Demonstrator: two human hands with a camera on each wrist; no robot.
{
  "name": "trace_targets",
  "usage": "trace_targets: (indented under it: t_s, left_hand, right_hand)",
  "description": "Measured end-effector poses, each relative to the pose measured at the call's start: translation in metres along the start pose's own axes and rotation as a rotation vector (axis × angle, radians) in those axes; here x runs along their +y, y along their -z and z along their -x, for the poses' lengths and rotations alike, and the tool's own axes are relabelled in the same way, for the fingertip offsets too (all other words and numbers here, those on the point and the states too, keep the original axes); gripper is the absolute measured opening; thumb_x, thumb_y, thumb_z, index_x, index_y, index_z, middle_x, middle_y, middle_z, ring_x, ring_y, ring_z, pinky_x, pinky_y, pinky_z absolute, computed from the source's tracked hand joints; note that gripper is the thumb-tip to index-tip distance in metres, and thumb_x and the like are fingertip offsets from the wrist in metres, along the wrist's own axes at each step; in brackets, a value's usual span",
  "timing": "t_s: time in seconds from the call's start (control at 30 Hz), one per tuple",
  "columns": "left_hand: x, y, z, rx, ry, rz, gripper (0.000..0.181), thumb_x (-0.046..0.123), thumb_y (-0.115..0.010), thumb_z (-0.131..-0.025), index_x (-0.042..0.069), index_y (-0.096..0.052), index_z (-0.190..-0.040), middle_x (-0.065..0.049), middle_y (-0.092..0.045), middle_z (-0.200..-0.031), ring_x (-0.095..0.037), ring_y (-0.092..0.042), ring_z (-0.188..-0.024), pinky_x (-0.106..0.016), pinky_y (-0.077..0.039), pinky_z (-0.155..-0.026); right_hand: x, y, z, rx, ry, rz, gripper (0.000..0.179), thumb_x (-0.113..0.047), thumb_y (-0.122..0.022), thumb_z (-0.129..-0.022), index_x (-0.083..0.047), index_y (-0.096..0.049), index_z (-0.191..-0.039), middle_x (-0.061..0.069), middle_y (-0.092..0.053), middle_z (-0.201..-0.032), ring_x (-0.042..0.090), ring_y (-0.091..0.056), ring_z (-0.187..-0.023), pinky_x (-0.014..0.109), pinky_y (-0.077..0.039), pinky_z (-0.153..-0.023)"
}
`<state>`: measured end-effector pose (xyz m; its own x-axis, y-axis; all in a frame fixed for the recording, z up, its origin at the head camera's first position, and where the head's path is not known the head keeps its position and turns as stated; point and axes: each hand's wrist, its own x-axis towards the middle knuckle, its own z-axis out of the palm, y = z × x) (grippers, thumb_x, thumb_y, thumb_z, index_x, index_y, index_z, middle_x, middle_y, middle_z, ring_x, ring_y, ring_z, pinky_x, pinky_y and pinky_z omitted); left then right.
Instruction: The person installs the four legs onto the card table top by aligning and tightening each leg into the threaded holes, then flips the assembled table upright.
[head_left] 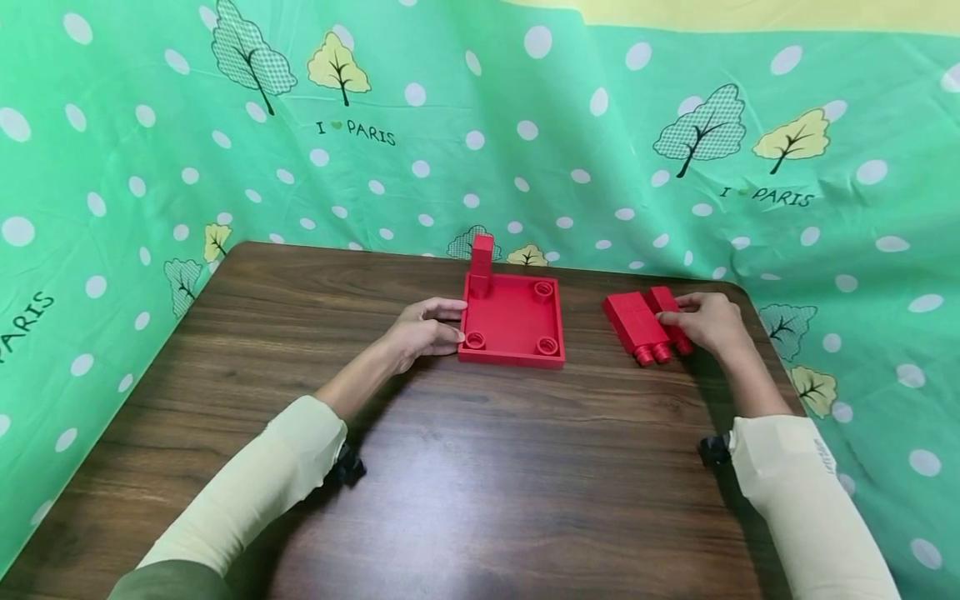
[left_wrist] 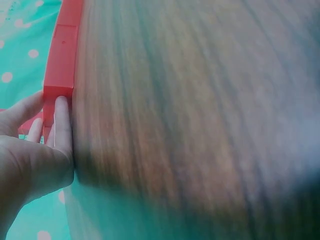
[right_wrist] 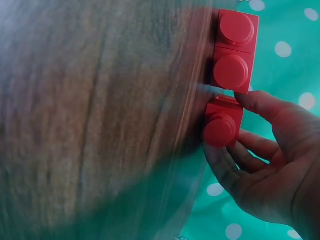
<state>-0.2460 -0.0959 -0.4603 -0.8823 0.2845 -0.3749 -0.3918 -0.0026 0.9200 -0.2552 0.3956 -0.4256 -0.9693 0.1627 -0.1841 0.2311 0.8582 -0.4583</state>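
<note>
A square red tray-like base point(head_left: 513, 320) lies on the table, with round sockets in three corners. A red post point(head_left: 482, 257) stands upright in its far left corner. My left hand point(head_left: 417, 335) holds the base at its left wall, the thumb near the front left corner and the fingers farther back. My right hand point(head_left: 708, 320) pinches a single red post point(right_wrist: 220, 129) lying at the right, thumb on one side and fingers on the other. Two more red posts point(head_left: 634, 323) lie side by side just left of it, round pegs facing the near side.
The brown wooden table point(head_left: 480, 483) ends at a right edge close to my right hand. A green polka-dot curtain point(head_left: 420, 167) hangs behind and beside the table. Black wrist cameras point(head_left: 347, 467) sit under both sleeves.
</note>
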Motion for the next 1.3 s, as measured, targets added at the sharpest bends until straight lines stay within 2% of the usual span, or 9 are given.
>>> trace_targets:
  t_s: [0.27,0.5,0.67,0.8,0.9,1.07,1.3]
  left_hand:
    - [0.001,0.000,0.000,0.009,0.012,0.008,0.072,-0.013,-0.075,-0.093,0.012,-0.064,-0.159,-0.016,-0.063,-0.158,-0.014,-0.078,-0.098,-0.045,-0.068,-0.107]
    - [-0.001,-0.001,0.000,0.007,0.010,0.002,0.071,-0.012,-0.074,-0.094,0.013,-0.064,-0.159,-0.016,-0.063,-0.158,-0.016,-0.077,-0.103,-0.048,-0.066,-0.111]
    - [-0.002,-0.001,-0.001,0.011,0.009,0.005,0.071,-0.012,-0.074,-0.094,0.013,-0.064,-0.159,-0.015,-0.064,-0.158,-0.016,-0.077,-0.104,-0.047,-0.067,-0.110]
    - [-0.002,0.000,-0.001,0.012,0.009,0.007,0.070,-0.012,-0.074,-0.094,0.013,-0.065,-0.159,-0.015,-0.064,-0.158,-0.016,-0.077,-0.104,-0.046,-0.067,-0.109]
    - [-0.002,0.000,-0.002,0.011,0.007,0.006,0.070,-0.012,-0.075,-0.094,0.013,-0.065,-0.158,-0.015,-0.064,-0.158,-0.015,-0.077,-0.104,-0.045,-0.068,-0.109]
    - [-0.001,-0.001,0.000,0.013,0.000,0.001,0.070,-0.012,-0.075,-0.093,0.013,-0.065,-0.159,-0.015,-0.064,-0.157,-0.014,-0.076,-0.102,-0.044,-0.068,-0.106]
    - [-0.001,-0.001,0.001,0.016,-0.007,0.009,0.072,-0.013,-0.076,-0.093,0.013,-0.065,-0.159,-0.014,-0.066,-0.152,-0.014,-0.076,-0.102,-0.045,-0.068,-0.107]
  right_hand:
    - [-0.004,-0.005,0.001,0.023,-0.021,-0.004,0.062,-0.033,-0.071,-0.108,0.009,-0.061,-0.152,0.038,-0.065,-0.145,0.050,-0.059,-0.127,0.060,-0.061,-0.100]
    - [-0.010,-0.007,0.007,0.056,-0.040,-0.052,0.061,-0.032,-0.070,-0.108,0.007,-0.061,-0.154,0.037,-0.065,-0.145,0.049,-0.059,-0.126,0.057,-0.062,-0.098]
    - [-0.020,-0.005,0.010,0.109,-0.013,-0.095,0.062,-0.035,-0.071,-0.108,0.005,-0.063,-0.153,0.036,-0.068,-0.144,0.048,-0.062,-0.124,0.041,-0.061,-0.085]
    - [-0.028,-0.004,0.013,0.139,0.023,-0.124,0.060,-0.036,-0.070,-0.109,0.004,-0.065,-0.153,0.034,-0.070,-0.141,0.047,-0.065,-0.122,0.024,-0.053,-0.073]
    - [-0.034,-0.005,0.014,0.159,0.046,-0.136,0.059,-0.036,-0.069,-0.109,0.004,-0.065,-0.153,0.033,-0.071,-0.141,0.047,-0.065,-0.123,0.016,-0.049,-0.069]
    - [-0.043,-0.008,0.015,0.198,0.048,-0.179,0.060,-0.037,-0.070,-0.109,0.000,-0.065,-0.155,0.030,-0.072,-0.143,0.043,-0.063,-0.128,0.012,-0.047,-0.067]
    - [-0.059,-0.012,0.016,0.206,0.013,-0.332,0.064,-0.043,-0.074,-0.107,-0.006,-0.065,-0.159,0.023,-0.068,-0.151,0.028,-0.062,-0.127,0.007,-0.050,-0.070]
